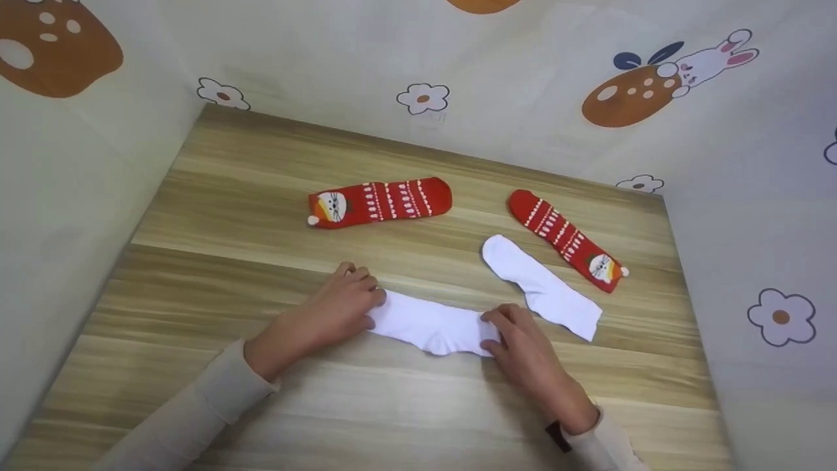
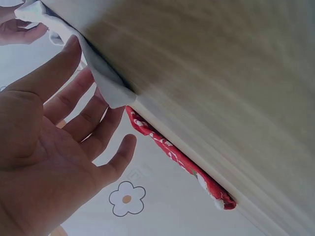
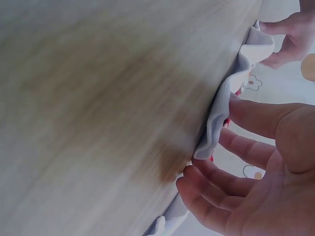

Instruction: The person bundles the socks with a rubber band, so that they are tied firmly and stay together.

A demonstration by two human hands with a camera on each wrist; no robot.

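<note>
A white sock (image 1: 435,324) lies stretched out sideways on the wooden table, between the two hands. At its left end, my left hand (image 1: 337,301) touches the fabric with spread thumb and fingers. My right hand (image 1: 526,343) rests its thumb and fingertips on the other end, the tips apart on the cloth. In the left wrist view the left thumb (image 2: 74,46) meets the sock's edge, with the fingers spread beyond it. From the right wrist, the sock (image 3: 216,123) looks wavy along the tabletop. A second white sock (image 1: 543,288) lies slantwise beyond the right hand.
Two red patterned socks lie farther back: one red sock (image 1: 392,201) nearly level behind the left hand, another red sock (image 1: 556,229) slanted at the right. The table (image 1: 229,176) meets light printed wall coverings (image 1: 340,59) at the back and both sides.
</note>
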